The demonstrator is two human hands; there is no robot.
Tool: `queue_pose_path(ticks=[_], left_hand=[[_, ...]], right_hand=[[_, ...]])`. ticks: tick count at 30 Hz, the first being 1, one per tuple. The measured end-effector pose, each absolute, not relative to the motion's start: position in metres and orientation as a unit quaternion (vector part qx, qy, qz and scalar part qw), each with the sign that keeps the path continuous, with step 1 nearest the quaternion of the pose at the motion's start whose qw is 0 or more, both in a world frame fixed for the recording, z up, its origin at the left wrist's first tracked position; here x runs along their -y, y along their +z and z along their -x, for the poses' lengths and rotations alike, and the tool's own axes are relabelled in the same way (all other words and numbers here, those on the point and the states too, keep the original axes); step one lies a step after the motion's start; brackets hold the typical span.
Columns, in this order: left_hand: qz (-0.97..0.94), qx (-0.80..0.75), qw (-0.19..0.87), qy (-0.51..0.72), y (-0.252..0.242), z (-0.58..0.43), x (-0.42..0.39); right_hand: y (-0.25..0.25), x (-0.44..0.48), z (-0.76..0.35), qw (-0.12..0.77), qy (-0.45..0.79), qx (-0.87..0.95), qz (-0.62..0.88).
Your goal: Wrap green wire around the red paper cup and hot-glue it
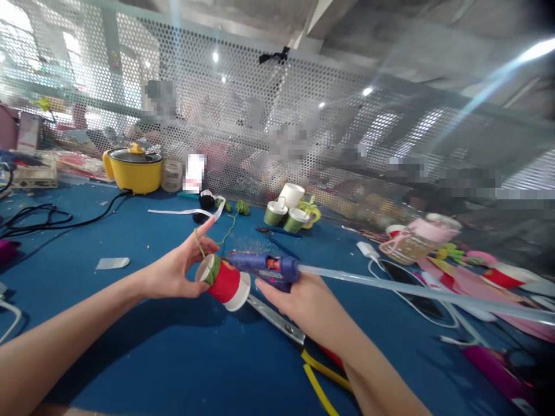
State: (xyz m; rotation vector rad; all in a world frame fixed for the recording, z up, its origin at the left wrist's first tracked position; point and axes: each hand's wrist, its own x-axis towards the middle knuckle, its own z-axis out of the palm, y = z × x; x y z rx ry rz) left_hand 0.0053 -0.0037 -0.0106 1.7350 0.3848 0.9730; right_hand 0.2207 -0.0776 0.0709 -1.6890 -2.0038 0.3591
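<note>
My left hand (184,263) is closed around the end of a red and white paper cup (228,284), which is tilted on its side. Green yarn (211,270) is wound round that end of the cup, and a strand loops over my left fingers and trails back to a small ball of yarn (243,207). In my right hand (303,303) is a blue hot glue gun (264,266), with a long clear glue stick (390,283) running out of its back. Its nozzle points at the cup beside the yarn; whether they touch I cannot tell.
Scissors (277,320) lie beneath my right hand. Behind are pliers (280,232), yarn-wrapped cups (297,219) and a yellow electric pot (135,170) against a perforated metal screen (243,104). A phone (411,292), white cables and a decorated pink cup (418,240) lie at right.
</note>
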Motion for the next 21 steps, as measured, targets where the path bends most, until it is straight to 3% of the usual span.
queue_pose_path(ticks=[4, 8, 12, 21], left_hand=[[-0.725, -0.171, 0.529, 0.408, -0.011, -0.005, 0.002], [-0.721, -0.199, 0.519, 0.414, -0.011, -0.003, 0.0], [-0.726, -0.217, 0.512, 0.404, -0.009, -0.001, -0.001], [-0.723, -0.255, 0.498, 0.405, -0.008, 0.001, -0.003]], right_hand=[[0.068, 0.072, -0.226, 0.253, 0.252, 0.685, 0.634], [0.057, 0.055, -0.239, 0.338, 0.336, 0.624, 0.619], [0.037, 0.03, -0.254, 0.384, 0.306, 0.579, 0.651], [-0.001, 0.004, -0.272, 0.303, 0.211, 0.578, 0.727]])
